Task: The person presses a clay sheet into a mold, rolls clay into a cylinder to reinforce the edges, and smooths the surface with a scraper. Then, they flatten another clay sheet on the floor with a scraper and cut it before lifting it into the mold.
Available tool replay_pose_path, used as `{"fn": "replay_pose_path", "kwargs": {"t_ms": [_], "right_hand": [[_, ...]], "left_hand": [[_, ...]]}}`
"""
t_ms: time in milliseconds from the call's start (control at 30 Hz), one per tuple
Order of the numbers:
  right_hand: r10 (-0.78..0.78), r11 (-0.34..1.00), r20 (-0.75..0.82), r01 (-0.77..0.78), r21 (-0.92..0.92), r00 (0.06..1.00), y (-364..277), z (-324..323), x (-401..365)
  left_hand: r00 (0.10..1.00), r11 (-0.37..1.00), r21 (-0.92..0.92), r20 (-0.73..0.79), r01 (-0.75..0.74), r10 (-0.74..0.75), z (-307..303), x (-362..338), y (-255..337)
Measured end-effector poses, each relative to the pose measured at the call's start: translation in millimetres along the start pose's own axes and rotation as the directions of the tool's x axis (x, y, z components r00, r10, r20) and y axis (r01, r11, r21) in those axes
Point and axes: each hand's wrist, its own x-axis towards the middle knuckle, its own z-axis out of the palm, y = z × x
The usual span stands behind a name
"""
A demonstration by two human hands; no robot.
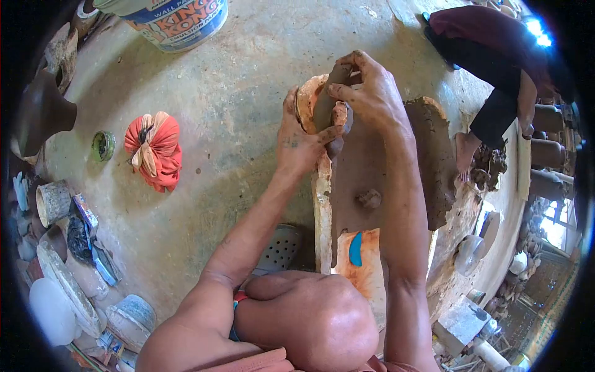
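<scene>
My left hand (302, 137) is wrapped round the lower left of a pale, orange-stained mould (310, 93), its thumb reaching across to the front. Dark grey clay (325, 106) lies against the mould's inner side. At the top, my right hand (374, 93) is closed on the clay, with fingers curled over its upper end. Just under the hands is a board (359, 164) smeared with brown clay, where a small clay lump (370, 198) sits. Nearer to me, a blue curved piece (355, 249) rests on an orange-stained white surface.
A thick clay slab (430, 161) stands right of my forearm. On the floor at left are a tied red cloth bundle (156, 152) and a green-rimmed jar (103, 146). A paint bucket (180, 22) stands beyond. Another person (496, 56) sits at upper right, a bare foot near clay.
</scene>
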Motion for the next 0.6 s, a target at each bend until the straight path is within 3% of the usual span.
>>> {"fn": "replay_pose_path", "kwargs": {"t_ms": [133,300,400,500,600], "right_hand": [[0.009,0.998,0.013,-0.008,-0.063,1.0,-4,1,0],[0.066,0.99,0.031,-0.062,-0.124,0.997,6,0,5],[0.007,0.989,0.034,-0.002,-0.145,0.999,10,-1,-4],[-0.016,0.984,0.006,0.017,-0.177,1.0,18,-1,-9],[-0.169,0.951,-0.037,0.153,-0.27,0.985,25,-3,-11]], "left_hand": [[0.992,0.997,-0.07,0.12,0.035,-0.027,-15,11,9],[0.996,0.992,0.125,0.088,0.009,-0.02,-17,17,13],[0.996,1.0,0.008,0.091,0.019,-0.02,-20,22,10],[0.988,0.999,0.02,0.147,0.036,-0.038,-20,30,12],[0.996,0.994,0.11,0.092,-0.024,0.014,-20,31,9]]}}
